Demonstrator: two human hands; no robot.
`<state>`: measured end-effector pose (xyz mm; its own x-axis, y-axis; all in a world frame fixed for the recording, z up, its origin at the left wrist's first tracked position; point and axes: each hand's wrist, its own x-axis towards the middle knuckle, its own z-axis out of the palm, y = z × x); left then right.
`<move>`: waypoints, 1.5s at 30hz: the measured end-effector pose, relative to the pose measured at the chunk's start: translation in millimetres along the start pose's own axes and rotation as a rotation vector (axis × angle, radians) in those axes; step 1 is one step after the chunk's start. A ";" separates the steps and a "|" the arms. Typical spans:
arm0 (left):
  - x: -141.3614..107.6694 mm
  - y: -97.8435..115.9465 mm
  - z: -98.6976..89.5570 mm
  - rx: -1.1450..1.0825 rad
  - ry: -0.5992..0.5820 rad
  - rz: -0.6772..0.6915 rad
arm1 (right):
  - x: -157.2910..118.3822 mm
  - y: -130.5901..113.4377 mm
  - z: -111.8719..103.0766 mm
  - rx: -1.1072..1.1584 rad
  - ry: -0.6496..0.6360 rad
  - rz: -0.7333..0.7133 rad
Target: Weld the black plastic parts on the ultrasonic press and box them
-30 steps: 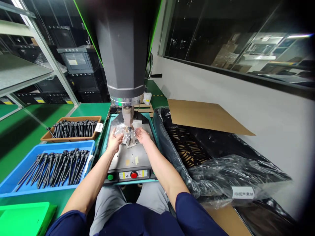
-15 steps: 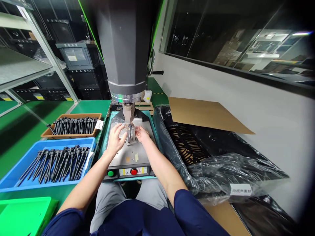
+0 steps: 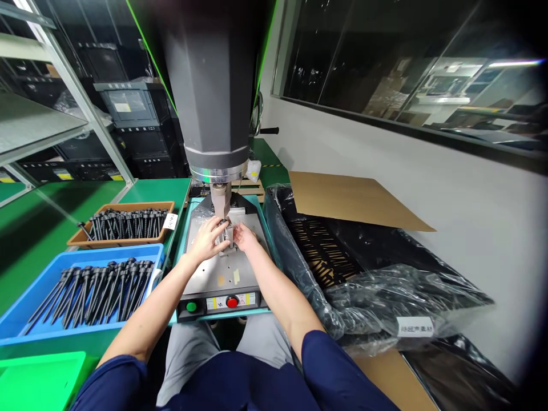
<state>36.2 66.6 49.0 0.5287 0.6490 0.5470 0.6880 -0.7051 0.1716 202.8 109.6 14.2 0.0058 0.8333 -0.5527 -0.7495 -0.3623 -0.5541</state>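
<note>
A metal fixture (image 3: 228, 235) stands on the grey machine plate (image 3: 212, 278), straight below the press's metal horn (image 3: 221, 198). My left hand (image 3: 207, 240) reaches over the fixture from the left, thumb and fingers apart, fingertips at its upper part. A small black piece (image 3: 223, 221) shows by those fingertips, mostly hidden; I cannot tell whether it is gripped. Against the right side of the fixture is my right hand (image 3: 245, 237), its fingers bent together. Whatever lies between those fingers is hidden.
On the left stand a blue tray (image 3: 160, 253) and a brown tray (image 3: 122, 244), both with black stemmed parts, plus a green tray (image 3: 38, 379). A plastic-lined box (image 3: 274, 228) with dark parts is at right. Green (image 3: 191, 307) and red buttons (image 3: 232, 302) face me.
My left hand has moved in over the fixture, its fingers now covering more of it. My right hand stays at the fixture's right side. The whole view has shifted slightly.
</note>
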 end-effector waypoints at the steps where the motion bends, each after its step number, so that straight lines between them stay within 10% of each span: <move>1: -1.0 -1.0 1.1 0.011 0.001 0.007 | 0.1 -0.1 -0.9 -0.002 0.002 0.007; 14: 2.1 -0.3 -8.4 0.010 -0.005 0.048 | -17.5 -5.0 -51.6 0.044 0.108 0.035; 31: -0.6 6.0 -19.1 -0.011 0.030 0.063 | -27.5 -7.4 -66.3 0.012 0.120 -0.116; 38: -27.6 26.8 -38.3 -0.137 0.189 -0.023 | -39.5 -0.2 -93.2 -0.117 0.135 -0.400; 45: -125.6 56.5 -27.2 -0.176 0.361 -0.567 | -71.6 14.3 -185.5 -1.067 0.236 -0.957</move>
<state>-4.9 -62.6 12.2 -0.1079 0.8167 0.5668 0.7021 -0.3411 0.6251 314.4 -32.7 -69.6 0.3969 0.8810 0.2575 0.4424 0.0621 -0.8947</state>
